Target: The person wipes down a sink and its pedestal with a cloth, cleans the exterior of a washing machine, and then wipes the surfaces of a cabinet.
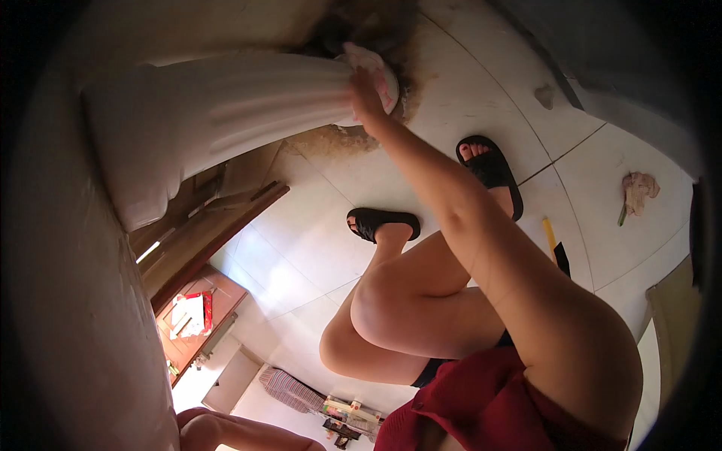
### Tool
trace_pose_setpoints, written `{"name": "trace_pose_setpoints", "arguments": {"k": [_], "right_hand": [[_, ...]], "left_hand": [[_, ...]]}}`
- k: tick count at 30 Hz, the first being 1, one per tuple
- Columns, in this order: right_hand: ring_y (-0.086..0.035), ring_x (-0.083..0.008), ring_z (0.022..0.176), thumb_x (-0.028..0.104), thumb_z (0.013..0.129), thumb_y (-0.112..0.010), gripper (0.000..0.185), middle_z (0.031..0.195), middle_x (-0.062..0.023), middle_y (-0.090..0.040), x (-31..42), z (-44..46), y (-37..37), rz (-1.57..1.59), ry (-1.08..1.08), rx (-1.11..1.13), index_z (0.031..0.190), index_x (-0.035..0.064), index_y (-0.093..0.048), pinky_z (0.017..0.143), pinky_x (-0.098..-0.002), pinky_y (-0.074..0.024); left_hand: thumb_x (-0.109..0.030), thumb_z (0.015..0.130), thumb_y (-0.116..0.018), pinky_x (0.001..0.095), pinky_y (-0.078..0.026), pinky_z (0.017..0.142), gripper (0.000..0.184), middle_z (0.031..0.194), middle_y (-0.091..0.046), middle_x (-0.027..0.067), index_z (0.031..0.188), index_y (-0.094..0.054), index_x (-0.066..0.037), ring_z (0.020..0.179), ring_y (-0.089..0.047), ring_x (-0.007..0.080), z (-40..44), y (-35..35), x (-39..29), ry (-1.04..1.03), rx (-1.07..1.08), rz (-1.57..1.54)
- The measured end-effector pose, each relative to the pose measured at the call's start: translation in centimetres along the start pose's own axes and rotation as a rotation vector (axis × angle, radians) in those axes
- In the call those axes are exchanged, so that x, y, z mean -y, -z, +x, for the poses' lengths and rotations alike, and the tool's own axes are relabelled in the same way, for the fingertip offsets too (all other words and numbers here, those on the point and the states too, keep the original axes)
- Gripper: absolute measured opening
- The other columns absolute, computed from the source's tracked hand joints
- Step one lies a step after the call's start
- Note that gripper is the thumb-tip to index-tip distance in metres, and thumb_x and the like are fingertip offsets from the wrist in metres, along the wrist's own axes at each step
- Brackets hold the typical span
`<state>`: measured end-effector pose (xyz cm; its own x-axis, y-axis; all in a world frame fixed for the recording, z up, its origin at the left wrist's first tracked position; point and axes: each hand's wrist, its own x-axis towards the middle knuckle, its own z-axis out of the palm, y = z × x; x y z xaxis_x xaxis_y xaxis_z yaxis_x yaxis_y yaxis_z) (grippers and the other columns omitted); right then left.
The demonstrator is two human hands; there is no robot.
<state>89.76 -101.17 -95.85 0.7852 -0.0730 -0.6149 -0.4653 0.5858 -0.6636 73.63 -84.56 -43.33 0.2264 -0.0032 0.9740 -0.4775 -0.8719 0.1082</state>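
Note:
My right hand (366,101) is at the foot of a white pedestal (248,98), its fingers closed over a pink cloth (364,57). The cloth is pressed against the round base, and part of it is hidden behind the hand. Dark and brown stains (331,143) spread over the floor tiles around that base. At the lower left, my left hand (199,432) is beside the white basin-like surface (68,301). Its fingers are hidden at the edge of the view, so their grip does not show.
Black sandals (383,223) are on my feet over pale floor tiles. A yellow-handled object (550,231) with a black part lies near my right knee. Farther right is a crumpled pale wad (639,189) with a green tip. Wooden furniture (226,240) stands left; a grey panel (624,68) edges the upper right.

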Motion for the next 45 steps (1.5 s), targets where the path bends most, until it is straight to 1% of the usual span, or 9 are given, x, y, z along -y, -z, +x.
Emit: {"name": "trace_pose_setpoints", "arguments": {"k": [3, 6, 12, 25, 29, 34, 37, 39, 45], "right_hand": [[-0.006, -0.0335, 0.141, 0.028, 0.095, -0.029, 0.06, 0.154, -0.0187, 0.0, -16.8, 7.4, -2.0, -0.55, 0.522, -0.333, 0.149, 0.0159, -0.006, 0.093, -0.0352, -0.0464], [-0.053, -0.02, 0.108, 0.006, 0.087, -0.039, 0.064, 0.129, -0.0102, -0.047, -6.3, -4.4, -1.4, 0.146, 0.045, -0.084, 0.146, 0.0035, -0.016, 0.09, -0.0273, -0.0444], [-0.054, -0.0195, 0.107, -0.006, 0.085, -0.037, 0.038, 0.123, -0.0132, -0.05, -5.5, -2.9, -1.9, 0.683, -0.328, -0.03, 0.121, -0.0022, -0.047, 0.088, -0.0328, -0.0508], [-0.065, -0.0284, 0.092, 0.023, 0.071, -0.069, 0.019, 0.097, -0.0079, -0.069, -2.0, 13.0, 7.1, -1.824, 0.956, 0.307, 0.084, 0.0093, -0.072, 0.076, -0.0389, -0.0511], [-0.036, -0.0374, 0.128, 0.01, 0.083, -0.055, 0.04, 0.143, -0.0213, -0.033, -1.8, 4.7, 2.2, -0.833, 0.41, -0.214, 0.123, 0.0033, -0.055, 0.105, -0.0379, -0.0337], [-0.059, -0.0303, 0.107, 0.0, 0.082, -0.039, 0.042, 0.123, -0.0176, -0.055, -1.7, -3.6, -0.7, -0.235, 0.095, -0.349, 0.12, 0.0027, -0.057, 0.081, -0.0371, -0.051], [-0.059, -0.0289, 0.107, -0.001, 0.082, -0.039, 0.039, 0.119, -0.0185, -0.057, -4.2, -3.0, -1.4, -1.093, -0.114, 0.318, 0.117, 0.0014, -0.058, 0.079, -0.0373, -0.0509], [-0.056, -0.0283, 0.109, 0.003, 0.083, -0.041, 0.037, 0.119, -0.0186, -0.057, -4.7, -5.1, -3.3, 0.418, -0.364, 0.099, 0.117, 0.0003, -0.057, 0.09, -0.038, -0.0471], [-0.054, -0.0267, 0.113, 0.015, 0.089, -0.045, 0.04, 0.125, -0.0149, -0.054, 7.5, -16.1, -0.3, 0.59, -0.406, 0.81, 0.126, 0.0024, -0.047, 0.098, -0.0418, -0.0422]], "left_hand": [[-0.006, 0.085, -0.044, 0.0346, -0.055, 0.071, 0.023, 0.087, -0.062, 0.0168, 0.083, -0.057, 0.013, 0.072, -0.063, 0.0218, -1.1, -2.0, -1.6, -0.249, 0.096, 0.693], [-0.006, 0.086, -0.044, 0.0345, -0.055, 0.073, 0.023, 0.089, -0.062, 0.0164, 0.087, -0.056, 0.014, 0.075, -0.063, 0.0222, -1.3, -2.9, -1.8, -0.147, 0.022, 0.189], [-0.005, 0.087, -0.045, 0.0325, -0.055, 0.072, 0.02, 0.091, -0.063, 0.0159, 0.091, -0.057, 0.011, 0.077, -0.063, 0.0205, -0.4, -0.9, -0.6, -0.089, 0.042, 0.219], [-0.003, 0.084, -0.05, 0.0308, -0.055, 0.069, 0.018, 0.09, -0.064, 0.0164, 0.089, -0.058, 0.012, 0.077, -0.063, 0.019, 0.6, 2.2, 1.7, -0.206, 0.015, 0.618], [-0.003, 0.084, -0.05, 0.0305, -0.055, 0.069, 0.018, 0.09, -0.064, 0.0165, 0.089, -0.059, 0.012, 0.076, -0.063, 0.0192, 0.7, 1.6, 1.1, -0.136, -0.028, 0.644], [-0.01, 0.085, -0.048, 0.0327, -0.054, 0.074, 0.023, 0.09, -0.064, 0.0169, 0.09, -0.06, 0.01, 0.076, -0.064, 0.0218, -0.9, -1.5, -0.5, -0.053, -0.096, 0.143], [-0.02, 0.088, -0.041, 0.0347, -0.052, 0.078, 0.035, 0.097, -0.063, 0.0191, 0.098, -0.057, 0.01, 0.084, -0.063, 0.0238, -0.3, 1.6, 1.1, -0.046, 0.117, 0.191], [-0.029, 0.09, -0.035, 0.0361, -0.051, 0.082, 0.046, 0.102, -0.061, 0.0209, 0.105, -0.055, 0.01, 0.09, -0.061, 0.0258, -0.5, 1.6, -0.1, -0.009, 0.233, 0.334], [-0.051, 0.096, -0.021, 0.0411, -0.043, 0.096, 0.071, 0.121, -0.052, 0.0257, 0.124, -0.044, 0.01, 0.113, -0.052, 0.0313, -2.4, -2.3, -4.5, 0.134, 0.406, 0.097]]}}
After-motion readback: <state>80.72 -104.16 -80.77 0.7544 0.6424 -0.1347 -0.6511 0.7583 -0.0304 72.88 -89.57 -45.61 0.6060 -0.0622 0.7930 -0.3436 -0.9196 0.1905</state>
